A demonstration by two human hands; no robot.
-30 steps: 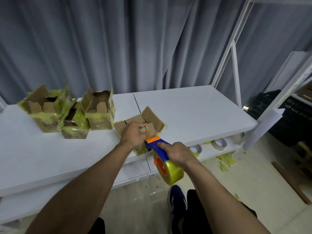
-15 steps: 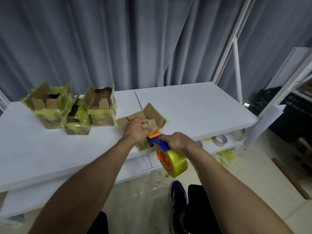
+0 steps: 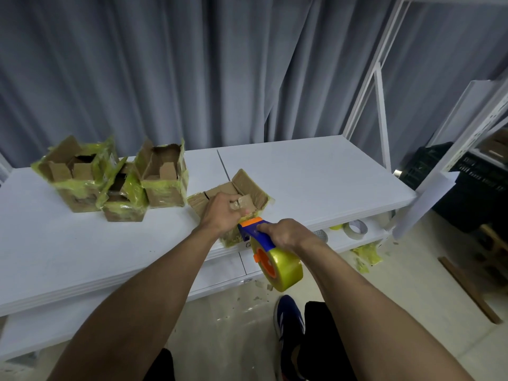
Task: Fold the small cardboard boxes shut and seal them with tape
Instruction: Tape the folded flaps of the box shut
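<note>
Four small brown cardboard boxes banded with yellow-green tape sit on the long white table (image 3: 316, 174). Three stand in a cluster at the far left, touching one another, tops open: the left open box (image 3: 74, 182), the low middle box (image 3: 123, 207) in front, and the right open box (image 3: 165, 185). The fourth box (image 3: 247, 185) lies apart from them at the table's near edge, its far flap raised and its left flap spread flat. The left hand (image 3: 220, 213) rests on top of this box, fingers curled over a small inner flap and pinching it down. The right hand (image 3: 286, 233) is wrapped round the handle of a blue and orange tape dispenser (image 3: 261, 239) — its orange front tip meets the near side of the fourth box, just beside the left hand's fingers. The dispenser's fat roll of yellow-green tape (image 3: 286, 268) hangs past the table edge, over the floor. A loose grey tape roll (image 3: 356, 229) lies on the white lower shelf (image 3: 341, 240), and crumpled yellow-green tape scraps (image 3: 368, 255) lie on the floor near the shelf's right end. A grey pleated curtain (image 3: 165, 64) hangs behind the table; a white metal rack frame (image 3: 380, 111) rises at its right end. A dark blue shoe (image 3: 288, 320) shows below — between the forearms.
</note>
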